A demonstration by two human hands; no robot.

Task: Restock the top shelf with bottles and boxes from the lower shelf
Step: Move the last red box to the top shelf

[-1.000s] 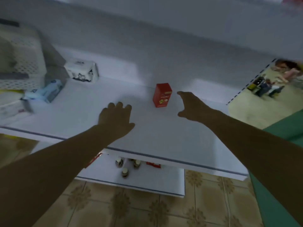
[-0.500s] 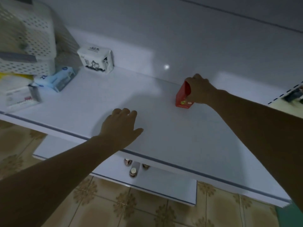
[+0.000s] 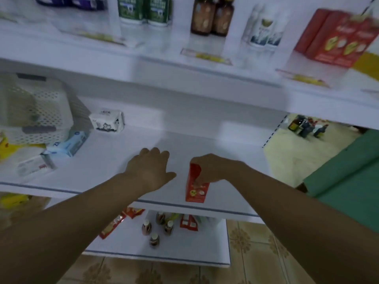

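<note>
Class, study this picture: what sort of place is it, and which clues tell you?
Probably a small shop or pharmacy: white display shelves with yellow shelf labels along the front, and matching bottles and red boxes lined up in rows.

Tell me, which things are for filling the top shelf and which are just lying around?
For the job: red box, held by the right hand; small bottles on the bottom shelf; top shelf.
Just lying about: white basket; white pack; blue packet.
</note>
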